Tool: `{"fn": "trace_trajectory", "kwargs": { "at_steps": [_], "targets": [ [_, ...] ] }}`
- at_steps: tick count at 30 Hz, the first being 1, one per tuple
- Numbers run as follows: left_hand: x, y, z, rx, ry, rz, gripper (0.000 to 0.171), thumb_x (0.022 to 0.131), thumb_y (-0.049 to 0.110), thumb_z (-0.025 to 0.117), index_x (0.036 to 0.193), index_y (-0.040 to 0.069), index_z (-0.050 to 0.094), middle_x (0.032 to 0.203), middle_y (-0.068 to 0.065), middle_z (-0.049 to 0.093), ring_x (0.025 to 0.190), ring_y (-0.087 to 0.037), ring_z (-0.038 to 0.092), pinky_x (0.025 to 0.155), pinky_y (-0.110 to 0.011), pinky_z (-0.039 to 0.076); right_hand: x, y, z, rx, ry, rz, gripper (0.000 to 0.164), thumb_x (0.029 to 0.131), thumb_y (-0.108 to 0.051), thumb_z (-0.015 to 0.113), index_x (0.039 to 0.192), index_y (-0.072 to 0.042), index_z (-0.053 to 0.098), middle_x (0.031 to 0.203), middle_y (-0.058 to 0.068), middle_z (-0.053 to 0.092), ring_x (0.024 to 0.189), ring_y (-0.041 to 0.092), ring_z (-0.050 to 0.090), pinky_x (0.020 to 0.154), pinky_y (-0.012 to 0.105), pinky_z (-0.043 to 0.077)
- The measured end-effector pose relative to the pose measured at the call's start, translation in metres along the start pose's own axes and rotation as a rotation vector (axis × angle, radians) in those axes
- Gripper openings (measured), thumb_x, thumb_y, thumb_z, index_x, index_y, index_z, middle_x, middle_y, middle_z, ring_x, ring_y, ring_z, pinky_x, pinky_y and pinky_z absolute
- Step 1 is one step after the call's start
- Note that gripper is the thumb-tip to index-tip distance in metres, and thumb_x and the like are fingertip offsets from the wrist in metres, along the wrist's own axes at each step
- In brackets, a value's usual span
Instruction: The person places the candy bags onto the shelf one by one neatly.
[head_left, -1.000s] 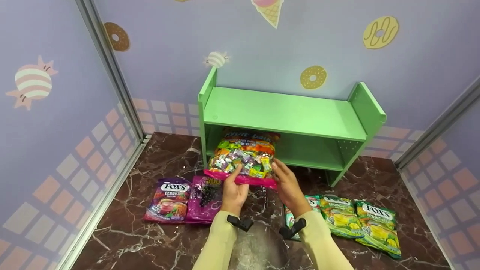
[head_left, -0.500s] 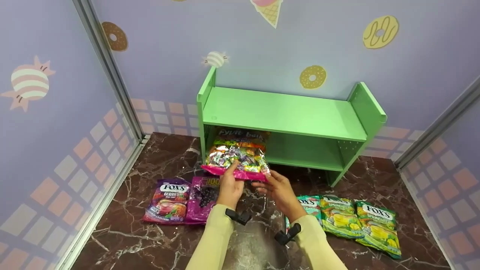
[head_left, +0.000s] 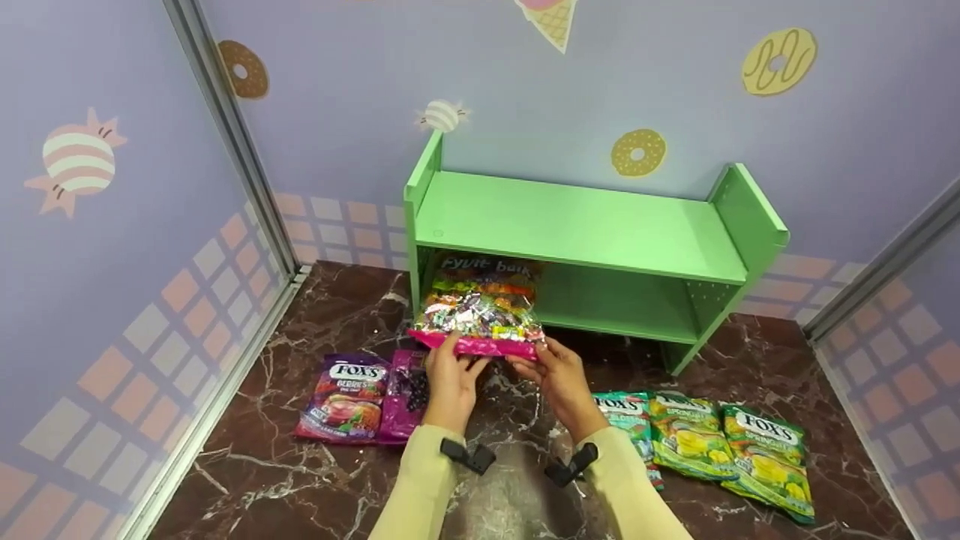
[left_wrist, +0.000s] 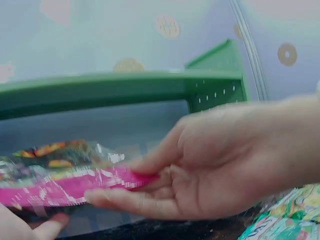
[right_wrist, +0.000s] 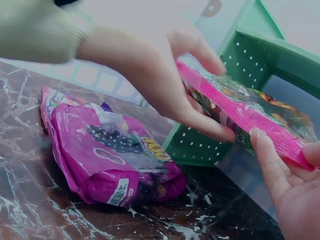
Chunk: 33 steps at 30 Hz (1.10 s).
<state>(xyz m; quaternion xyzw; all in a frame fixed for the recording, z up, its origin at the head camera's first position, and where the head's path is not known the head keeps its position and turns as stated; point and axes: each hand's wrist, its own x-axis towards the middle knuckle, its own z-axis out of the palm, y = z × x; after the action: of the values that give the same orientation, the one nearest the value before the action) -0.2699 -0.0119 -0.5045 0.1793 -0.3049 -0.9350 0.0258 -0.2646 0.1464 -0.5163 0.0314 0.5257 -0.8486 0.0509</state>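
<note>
A clear candy bag [head_left: 480, 304] with a pink bottom seam and many wrapped sweets lies tilted, its far end inside the lower level of the green shelf [head_left: 577, 225]. My left hand [head_left: 452, 382] pinches the near seam at its left part, thumb on top and fingers beneath. At the right corner of that seam, my right hand [head_left: 559, 379] holds the pink edge between thumb and fingers, as the left wrist view shows up close. The bag's back end is in shadow under the upper board.
On the marble floor to the left lie a purple Fox's bag [head_left: 346, 397] and a magenta bag [head_left: 405, 397], partly behind my left arm. Right of my right arm are a teal bag [head_left: 626, 420] and two green Fox's bags [head_left: 690, 439]. Walls enclose both sides.
The candy bag has slid back and slightly left into the lower shelf level. My right hand has shifted from the bag's side to its front corner.
</note>
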Motion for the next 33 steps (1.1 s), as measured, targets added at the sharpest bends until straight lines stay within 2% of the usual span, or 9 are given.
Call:
{"fn": "trace_trajectory", "kwargs": {
  "at_steps": [3, 6, 7, 12, 16, 20, 27, 31, 33],
  "targets": [
    [-0.012, 0.009, -0.006, -0.013, -0.016, 0.024, 0.067, 0.101, 0.01, 0.042, 0.153, 0.002, 0.001, 0.158, -0.029, 0.005, 0.143, -0.052, 0.016, 0.109, -0.06, 0.038, 0.002, 0.003, 0.002, 0.006, 0.0, -0.012, 0.039, 0.104, -0.006, 0.034, 0.138, 0.013, 0.036, 0.1, 0.014, 0.071, 0.086, 0.019, 0.073, 0.08, 0.027, 0.06],
    [-0.015, 0.012, -0.007, -0.012, -0.031, 0.049, 0.066, 0.102, 0.007, 0.036, 0.154, 0.002, -0.005, 0.158, -0.031, 0.002, 0.143, -0.053, 0.014, 0.108, -0.059, 0.04, 0.004, 0.002, 0.003, 0.014, 0.003, -0.029, 0.041, 0.105, -0.006, 0.033, 0.141, 0.013, 0.034, 0.102, 0.014, 0.07, 0.087, 0.019, 0.073, 0.083, 0.028, 0.059],
    [-0.014, 0.013, -0.006, -0.01, -0.038, 0.058, 0.064, 0.102, 0.006, 0.034, 0.154, 0.001, -0.003, 0.158, -0.032, 0.002, 0.143, -0.053, 0.014, 0.108, -0.058, 0.04, 0.004, 0.002, 0.003, 0.016, 0.009, -0.033, 0.041, 0.105, -0.006, 0.034, 0.141, 0.013, 0.034, 0.102, 0.013, 0.07, 0.088, 0.019, 0.073, 0.083, 0.028, 0.059],
    [-0.007, 0.014, -0.005, -0.042, -0.062, 0.053, 0.064, 0.102, 0.004, 0.033, 0.154, 0.003, -0.004, 0.158, -0.031, -0.001, 0.145, -0.051, 0.009, 0.109, -0.057, 0.039, 0.008, 0.002, 0.008, 0.012, 0.042, -0.029, 0.044, 0.105, -0.01, 0.035, 0.145, 0.007, 0.031, 0.112, 0.02, 0.067, 0.094, 0.02, 0.071, 0.087, 0.028, 0.058],
    [0.0, 0.017, -0.002, -0.062, -0.075, 0.051, 0.068, 0.102, 0.004, 0.035, 0.154, 0.005, -0.009, 0.159, -0.029, -0.005, 0.146, -0.049, 0.006, 0.111, -0.057, 0.037, 0.01, 0.001, 0.013, 0.063, 0.046, -0.016, 0.048, 0.104, -0.008, 0.035, 0.15, 0.003, 0.025, 0.133, 0.031, 0.053, 0.102, 0.024, 0.069, 0.093, 0.03, 0.056],
    [0.006, 0.02, 0.003, -0.066, -0.083, 0.056, 0.069, 0.102, 0.005, 0.038, 0.154, 0.004, -0.008, 0.16, -0.027, -0.004, 0.146, -0.048, 0.007, 0.112, -0.057, 0.036, 0.009, -0.001, 0.014, 0.106, 0.042, -0.008, 0.052, 0.104, -0.005, 0.036, 0.152, -0.001, 0.017, 0.144, 0.032, 0.04, 0.113, 0.029, 0.065, 0.099, 0.032, 0.052],
    [0.016, 0.021, 0.008, -0.09, -0.075, 0.04, 0.076, 0.1, 0.005, 0.042, 0.154, 0.007, -0.012, 0.161, -0.024, -0.006, 0.147, -0.046, 0.006, 0.113, -0.055, 0.036, 0.0, -0.008, -0.004, 0.069, 0.03, -0.026, 0.056, 0.103, -0.005, 0.04, 0.152, 0.001, 0.014, 0.148, 0.032, 0.033, 0.126, 0.04, 0.053, 0.102, 0.036, 0.05],
    [0.019, 0.02, 0.008, -0.09, -0.071, 0.037, 0.079, 0.1, 0.005, 0.045, 0.153, 0.007, -0.013, 0.161, -0.024, -0.005, 0.148, -0.045, 0.005, 0.112, -0.054, 0.037, -0.008, -0.013, -0.023, -0.015, 0.031, -0.038, 0.051, 0.104, -0.01, 0.038, 0.15, 0.002, 0.019, 0.148, 0.035, 0.033, 0.127, 0.041, 0.052, 0.103, 0.04, 0.05],
    [0.02, 0.019, 0.007, -0.085, -0.061, 0.034, 0.079, 0.099, 0.006, 0.046, 0.154, 0.007, -0.012, 0.161, -0.023, -0.004, 0.148, -0.044, 0.006, 0.111, -0.054, 0.038, -0.012, -0.016, -0.034, -0.079, 0.045, -0.036, 0.049, 0.105, -0.016, 0.038, 0.148, 0.002, 0.024, 0.148, 0.033, 0.035, 0.125, 0.037, 0.055, 0.102, 0.04, 0.05]
  ]
}}
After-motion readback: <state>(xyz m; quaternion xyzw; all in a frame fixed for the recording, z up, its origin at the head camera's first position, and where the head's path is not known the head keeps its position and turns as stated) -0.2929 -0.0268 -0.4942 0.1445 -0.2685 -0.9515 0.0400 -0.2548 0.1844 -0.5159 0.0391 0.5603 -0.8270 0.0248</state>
